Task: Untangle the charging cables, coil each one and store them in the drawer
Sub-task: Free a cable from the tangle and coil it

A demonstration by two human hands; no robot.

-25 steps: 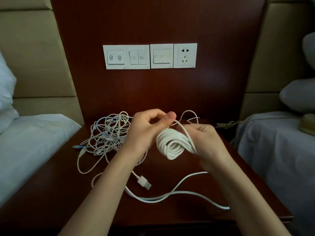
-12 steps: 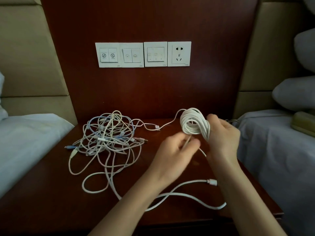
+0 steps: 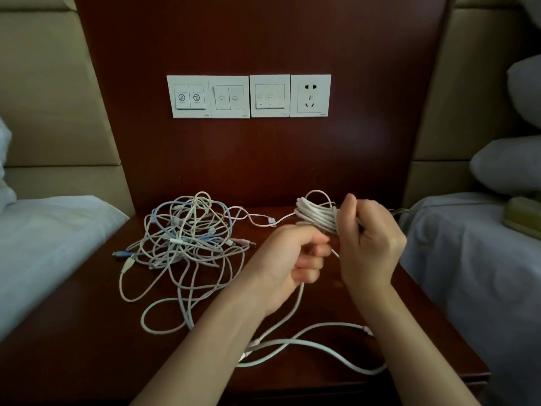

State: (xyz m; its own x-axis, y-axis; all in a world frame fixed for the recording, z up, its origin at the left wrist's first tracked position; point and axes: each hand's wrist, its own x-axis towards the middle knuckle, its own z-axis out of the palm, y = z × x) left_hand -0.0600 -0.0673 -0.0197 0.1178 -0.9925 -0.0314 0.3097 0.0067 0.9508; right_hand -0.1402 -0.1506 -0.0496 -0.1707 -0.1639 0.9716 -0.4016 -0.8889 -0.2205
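Charging cables (image 3: 187, 238): tangled in a heap, far left on the dark wooden counter (image 3: 87, 332). Above its far right, white coil (image 3: 317, 216) gripped in right hand (image 3: 370, 244); left hand (image 3: 292, 259) curled round the loose tail (image 3: 307, 344), looping across the near counter. Behind, switch panel (image 3: 228, 96) and socket (image 3: 310, 95) on the wood wall. White bed (image 3: 44, 244) to the left, another to the right.

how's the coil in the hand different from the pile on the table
The coil is neatly looped, held by the right hand; the pile lies tangled on the nightstand. The coil looks all white; the pile mixes white, bluish and pinkish. Both are thin charging cables.
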